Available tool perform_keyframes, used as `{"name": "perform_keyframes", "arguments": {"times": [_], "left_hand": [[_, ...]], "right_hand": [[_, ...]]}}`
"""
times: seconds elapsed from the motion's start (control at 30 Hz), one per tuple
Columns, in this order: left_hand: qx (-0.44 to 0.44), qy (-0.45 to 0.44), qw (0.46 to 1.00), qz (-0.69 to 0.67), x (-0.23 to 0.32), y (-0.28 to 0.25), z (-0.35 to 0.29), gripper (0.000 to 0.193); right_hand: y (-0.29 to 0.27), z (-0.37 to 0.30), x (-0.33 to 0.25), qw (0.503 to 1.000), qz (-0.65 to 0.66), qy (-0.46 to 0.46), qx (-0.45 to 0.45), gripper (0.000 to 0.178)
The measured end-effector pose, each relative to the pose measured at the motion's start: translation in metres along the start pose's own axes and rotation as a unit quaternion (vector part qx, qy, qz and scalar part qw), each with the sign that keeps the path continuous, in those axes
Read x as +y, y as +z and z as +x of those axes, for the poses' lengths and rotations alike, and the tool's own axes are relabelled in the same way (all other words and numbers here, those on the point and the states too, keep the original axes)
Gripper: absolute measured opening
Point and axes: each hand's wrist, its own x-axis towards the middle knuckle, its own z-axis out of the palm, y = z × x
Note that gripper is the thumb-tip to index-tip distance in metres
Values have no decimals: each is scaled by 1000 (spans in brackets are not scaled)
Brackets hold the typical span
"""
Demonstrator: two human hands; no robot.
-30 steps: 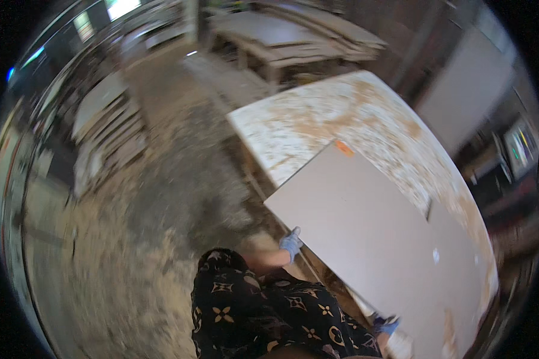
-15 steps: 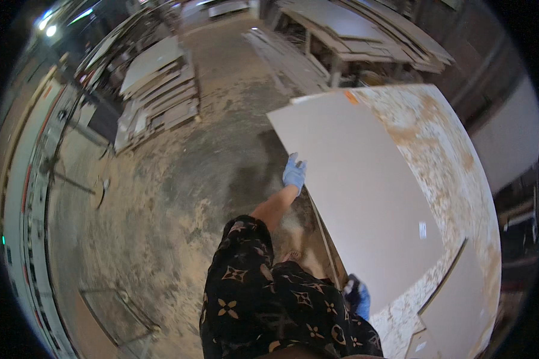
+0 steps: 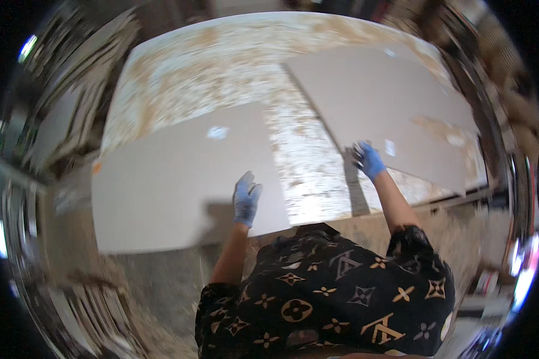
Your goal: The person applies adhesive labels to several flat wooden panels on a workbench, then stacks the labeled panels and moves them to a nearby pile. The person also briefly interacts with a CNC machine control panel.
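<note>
A grey-beige rectangular panel [image 3: 173, 179] with a white label lies on the left of a large white board dusted with sawdust. Over its right part is my left hand [image 3: 245, 198] in a pale blue glove, fingers stretched out; its shadow falls on the panel. A second grey-beige panel [image 3: 377, 96] lies at an angle on the right, a small label near its front edge. My right hand [image 3: 367, 160], in a blue glove with dark fingertips, is at that panel's near left corner, fingers apart and a little blurred. I cannot tell whether it touches the corner.
The sawdust-covered board [image 3: 221, 66] shows between and behind the panels. Stacked sheets [image 3: 81, 107] stand at the far left, with more strips of material [image 3: 93, 311] at the lower left. The floor [image 3: 156, 287] is sawdust-strewn. Much of the rim is blurred.
My view has swung right to face the board. My left hand has left the first panel's edge and is now over its face. My right hand has moved to the second panel.
</note>
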Motion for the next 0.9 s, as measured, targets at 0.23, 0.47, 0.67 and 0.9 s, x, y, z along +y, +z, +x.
{"name": "perform_keyframes", "arguments": {"times": [0.23, 0.47, 0.67, 0.9], "left_hand": [[-99, -297, 898, -311, -13, 145, 74, 46], [-268, -296, 874, -277, -5, 269, 136, 21], [-196, -323, 904, -199, 19, 281, 130, 25], [-115, -261, 954, -96, 85, 155, 78, 19]], "right_hand": [[-59, 110, -73, 964, 11, -90, 249, 59], [-74, 140, -77, 914, 66, -272, 294, 50], [-72, 94, -74, 922, 120, -274, 245, 50], [-86, 64, -80, 942, 197, -121, 244, 60]]}}
